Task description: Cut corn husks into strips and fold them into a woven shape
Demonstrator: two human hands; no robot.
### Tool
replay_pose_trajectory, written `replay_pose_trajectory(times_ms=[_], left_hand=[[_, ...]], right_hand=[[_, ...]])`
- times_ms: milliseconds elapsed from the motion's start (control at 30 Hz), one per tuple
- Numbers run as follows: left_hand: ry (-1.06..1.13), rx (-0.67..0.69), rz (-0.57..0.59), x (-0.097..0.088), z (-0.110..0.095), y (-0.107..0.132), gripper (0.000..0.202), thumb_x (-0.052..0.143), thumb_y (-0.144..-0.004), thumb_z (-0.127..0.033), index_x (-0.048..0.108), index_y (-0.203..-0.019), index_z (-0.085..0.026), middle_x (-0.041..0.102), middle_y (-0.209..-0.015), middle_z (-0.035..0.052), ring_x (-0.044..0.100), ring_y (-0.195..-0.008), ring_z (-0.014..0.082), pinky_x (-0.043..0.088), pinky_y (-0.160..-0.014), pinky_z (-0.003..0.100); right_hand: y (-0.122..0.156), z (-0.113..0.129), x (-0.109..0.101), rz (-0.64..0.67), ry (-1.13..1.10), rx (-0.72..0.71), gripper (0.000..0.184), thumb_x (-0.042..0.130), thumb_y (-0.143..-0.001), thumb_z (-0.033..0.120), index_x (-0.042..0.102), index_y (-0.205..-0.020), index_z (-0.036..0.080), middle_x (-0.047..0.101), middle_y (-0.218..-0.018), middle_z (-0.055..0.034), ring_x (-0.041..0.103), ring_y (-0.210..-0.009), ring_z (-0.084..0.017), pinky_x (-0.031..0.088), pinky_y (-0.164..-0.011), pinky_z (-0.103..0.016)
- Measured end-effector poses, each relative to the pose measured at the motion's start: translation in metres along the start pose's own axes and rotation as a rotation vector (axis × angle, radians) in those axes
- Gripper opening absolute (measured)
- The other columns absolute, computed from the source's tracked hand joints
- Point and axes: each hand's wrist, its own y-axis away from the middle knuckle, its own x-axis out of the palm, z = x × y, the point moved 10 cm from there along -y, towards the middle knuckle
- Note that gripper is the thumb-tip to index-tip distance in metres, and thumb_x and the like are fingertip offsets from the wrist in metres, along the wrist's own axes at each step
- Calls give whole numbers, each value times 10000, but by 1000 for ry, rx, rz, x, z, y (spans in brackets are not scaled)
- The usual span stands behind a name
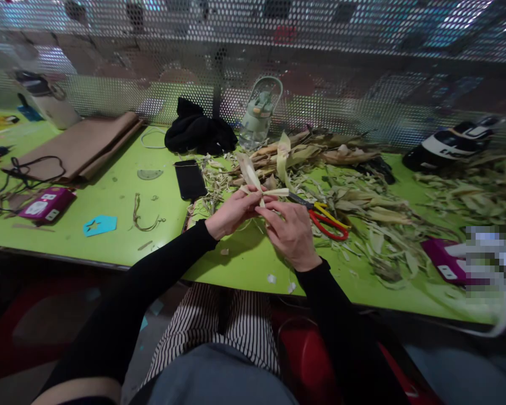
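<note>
Folded strips of pale corn husk (249, 170) stand up between my two hands, crossing where my fingers meet. My left hand (233, 211) is closed on the husk from the left, its fingertips partly hidden. From the right, my right hand (292, 230) pinches the lower end of the same husk. One strip sticks out to the right over my right fingers. Just beyond my right hand lie scissors (331, 220) with red and yellow handles. Dried husks (316, 152) and shredded scraps are heaped behind and to the right of my hands.
Left of my hands lie a black phone (190, 180), a clear protractor (149, 174), a blue paper tag (100, 225) and a purple power strip (48, 205). A green-lidded bottle (257, 118) and black cloth (200, 129) stand near the perforated metal panel (152, 79). A black bottle (447, 145) leans at right.
</note>
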Motion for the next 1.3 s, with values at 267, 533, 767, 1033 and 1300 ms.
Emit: replay_pose_trajectory(times_ms=[267, 533, 767, 1033, 1300], left_hand=[[-44, -49, 35, 7, -1, 2, 158, 583, -885, -40, 623, -1024, -104, 760, -911, 83, 673, -744, 76, 526, -758, 205], [-161, 5, 31, -2, -3, 0, 197, 671, -889, -161, 650, -1074, -95, 755, -957, 90, 689, -818, 108, 534, -873, 291], [-416, 108, 189, 10, -7, 0, 132, 694, -857, -173, 656, -952, -90, 719, -862, 58, 687, -819, 122, 519, -864, 310], [-410, 113, 194, 13, -10, 3, 284, 783, -796, -257, 655, -994, -97, 727, -927, 69, 695, -869, 146, 507, -907, 345], [-211, 52, -8, -3, -2, -3, 140, 646, -895, -155, 598, -1013, -97, 724, -839, 51, 657, -725, 84, 512, -810, 277]], right_hand=[[4, -8, -14, -187, -112, 48, 290, 578, -968, 163, 677, -1227, 246, 761, -1062, -66, 676, -942, -205, 516, -842, -354], [0, -4, -21, -238, -190, 11, 217, 654, -919, 114, 687, -1103, 223, 780, -984, -56, 709, -875, -195, 549, -775, -332], [10, -48, -13, -246, -445, 441, 85, 642, -955, 313, 694, -953, 246, 748, -1070, -62, 706, -1018, -232, 560, -885, -414], [26, -69, 22, -182, -843, 778, 269, 683, -898, 487, 628, -987, 239, 730, -840, -12, 695, -696, -163, 557, -614, -291], [27, -70, 27, -154, -837, 803, 175, 677, -913, 386, 657, -966, 220, 724, -831, -10, 648, -659, -145, 547, -619, -292]])
